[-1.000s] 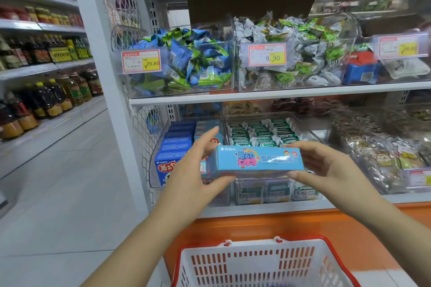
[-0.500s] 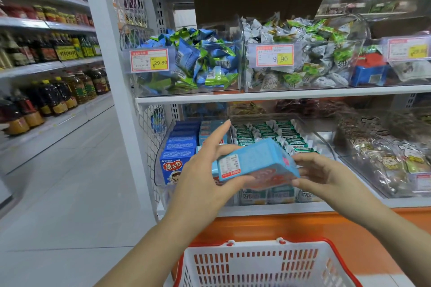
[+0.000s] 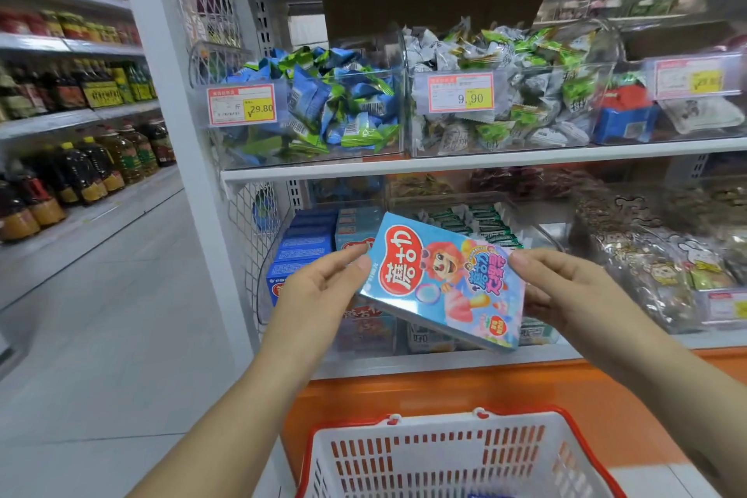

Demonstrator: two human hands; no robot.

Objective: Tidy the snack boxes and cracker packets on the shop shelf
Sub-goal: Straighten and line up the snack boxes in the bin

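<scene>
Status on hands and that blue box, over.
Left hand and right hand grip blue snack box. Box tilted, front showing. Nothing blocks the box bin.

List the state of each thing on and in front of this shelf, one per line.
left hand: grips the snack box by its left edge.
right hand: pinches its right edge.
snack box: tilted in the air, front face up.
blue boxes: lined up on the lower shelf.
green packets: in rows beside them.
basket: upright below the hands.

A red-rimmed white basket [image 3: 440, 453] sits below; oil bottles [image 3: 85, 170] line left aisle shelves [image 3: 60, 121].
</scene>
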